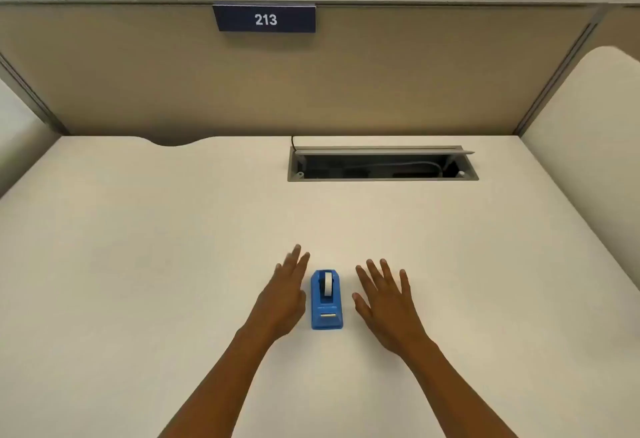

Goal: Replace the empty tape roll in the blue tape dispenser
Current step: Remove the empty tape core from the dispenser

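- Blue tape dispenser (326, 299) standing on the pale desk (173, 264), near the front edge, cutter end toward the camera.
- White roll (327, 283) seated upright in the dispenser's slot.
- Left hand (282, 299) just beside the dispenser's left side, fingers straight and close together, holding nothing; contact with the dispenser hard to tell.
- Right hand (384, 306) near the dispenser's right side, clear gap between, fingers spread, palm down, empty.
- Further back, open cable tray (381, 165) sunk into the desk.
- Up on the partition, dark sign (265, 18) reading 213.
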A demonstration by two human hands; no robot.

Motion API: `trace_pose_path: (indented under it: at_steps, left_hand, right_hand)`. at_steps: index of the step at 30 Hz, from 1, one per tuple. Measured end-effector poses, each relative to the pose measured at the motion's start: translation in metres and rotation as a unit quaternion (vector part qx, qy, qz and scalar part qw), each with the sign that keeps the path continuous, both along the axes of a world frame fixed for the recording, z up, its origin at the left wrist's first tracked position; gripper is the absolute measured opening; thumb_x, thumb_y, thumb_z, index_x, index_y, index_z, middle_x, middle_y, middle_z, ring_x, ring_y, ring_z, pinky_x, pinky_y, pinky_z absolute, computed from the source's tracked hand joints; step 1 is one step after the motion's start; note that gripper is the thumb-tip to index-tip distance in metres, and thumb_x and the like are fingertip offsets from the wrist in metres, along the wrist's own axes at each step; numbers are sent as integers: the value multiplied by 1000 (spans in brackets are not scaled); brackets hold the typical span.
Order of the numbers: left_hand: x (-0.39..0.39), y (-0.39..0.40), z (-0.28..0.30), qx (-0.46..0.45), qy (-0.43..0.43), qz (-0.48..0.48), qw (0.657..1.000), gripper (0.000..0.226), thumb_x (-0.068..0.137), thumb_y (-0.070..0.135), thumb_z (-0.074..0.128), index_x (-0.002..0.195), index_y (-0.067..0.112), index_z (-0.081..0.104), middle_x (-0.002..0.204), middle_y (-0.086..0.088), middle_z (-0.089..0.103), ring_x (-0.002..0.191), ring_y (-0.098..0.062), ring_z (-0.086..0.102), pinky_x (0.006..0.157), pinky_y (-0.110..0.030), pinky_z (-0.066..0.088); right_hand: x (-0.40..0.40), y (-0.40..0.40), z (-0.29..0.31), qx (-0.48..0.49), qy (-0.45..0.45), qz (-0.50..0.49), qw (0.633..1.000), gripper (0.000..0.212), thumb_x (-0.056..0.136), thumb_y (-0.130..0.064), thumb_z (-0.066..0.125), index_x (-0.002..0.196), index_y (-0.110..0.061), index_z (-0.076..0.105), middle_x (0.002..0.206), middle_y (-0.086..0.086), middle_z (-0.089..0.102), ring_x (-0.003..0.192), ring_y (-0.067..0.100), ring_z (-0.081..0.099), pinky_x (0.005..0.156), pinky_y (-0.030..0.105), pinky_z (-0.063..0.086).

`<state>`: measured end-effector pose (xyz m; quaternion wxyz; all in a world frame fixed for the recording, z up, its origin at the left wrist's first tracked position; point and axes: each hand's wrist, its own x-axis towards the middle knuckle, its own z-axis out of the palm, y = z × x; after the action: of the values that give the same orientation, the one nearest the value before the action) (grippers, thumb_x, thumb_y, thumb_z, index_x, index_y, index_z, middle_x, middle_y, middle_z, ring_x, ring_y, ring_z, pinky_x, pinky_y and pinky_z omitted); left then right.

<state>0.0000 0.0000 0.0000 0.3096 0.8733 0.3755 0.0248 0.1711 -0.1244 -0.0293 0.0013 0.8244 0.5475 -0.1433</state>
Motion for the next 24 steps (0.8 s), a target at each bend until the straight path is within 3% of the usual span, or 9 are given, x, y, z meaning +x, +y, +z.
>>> trace_pose_path:
  at_steps: [2,8,11,15,18,21,24]
  left_hand:
    - [-4,-1,-6,-68,-3,-18,998,75,88,9,50,146,30,6,157,12,-5,144,-17,15,107,-28,27]
    - [-8,-3,-29,-123,-40,-49,990,103,72,30,77,143,40,3,147,27,0,136,1,16,108,-24,22]
    - [-5,-3,-36,-141,-52,-20,988,108,65,33,82,141,46,6,140,32,14,130,3,22,105,-23,22]
    - [-4,-3,-39,-140,-74,13,987,102,63,33,82,120,72,8,132,36,24,129,0,33,100,-20,26]
    - [-4,-4,-40,-135,-83,26,987,102,63,32,83,114,78,7,126,41,26,123,3,38,96,-17,29]
    - [-5,-4,-40,-137,-85,31,986,102,62,34,83,118,75,8,128,36,32,122,2,43,93,-15,32]
    - [-5,-4,-41,-135,-83,33,987,102,62,35,83,120,73,8,125,33,37,123,-2,47,87,-4,29]
  right_hand:
    - [-2,-6,-8,-15,6,-2,1000,65,90,-56,-2,149,-28,-6,161,1,-8,148,24,-13,117,49,-12]
    - [-3,-18,-25,25,16,12,999,60,99,-47,21,149,-25,-4,161,3,-11,146,24,-18,118,36,-12]
    - [-4,-18,-23,41,40,11,998,60,99,-46,24,149,-27,-3,161,0,-10,147,20,-16,119,35,-9]
    - [-8,-9,-8,134,141,-24,981,56,99,-41,34,149,-28,12,160,-7,11,148,9,1,120,33,0]
    - [-13,6,6,230,213,-46,948,55,94,-37,50,145,-27,29,152,-11,32,139,0,18,116,24,14]
    - [-16,19,13,234,240,8,942,63,87,-37,63,142,-29,35,145,-19,35,137,-3,21,111,18,16]
    - [-17,26,10,192,253,25,948,60,85,-28,68,138,-27,41,145,-8,43,139,6,29,110,20,21]
